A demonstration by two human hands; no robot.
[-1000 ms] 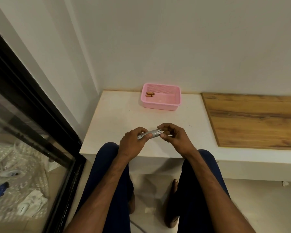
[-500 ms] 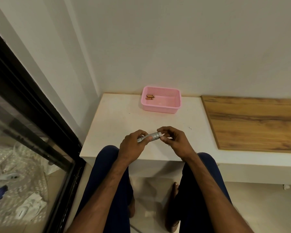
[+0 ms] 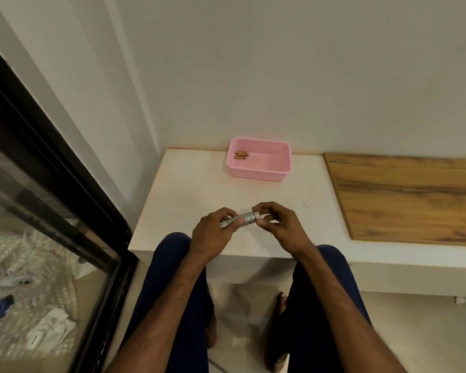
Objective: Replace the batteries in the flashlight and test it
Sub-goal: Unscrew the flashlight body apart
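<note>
Silver flashlight [image 3: 242,218] | left hand [image 3: 213,235] grips body | right hand [image 3: 280,227] pinches end | above ledge [image 3: 189,189] edge

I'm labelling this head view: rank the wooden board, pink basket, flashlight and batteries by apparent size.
1. wooden board, though cut off at the right edge.
2. pink basket.
3. flashlight.
4. batteries, farther from the camera, so that gap is unsure.

the flashlight [image 3: 243,218] is partly hidden inside the left grip [image 3: 213,235]; the batteries [image 3: 241,155] are too small to count; the wooden board [image 3: 409,197] runs off the right edge.
</note>
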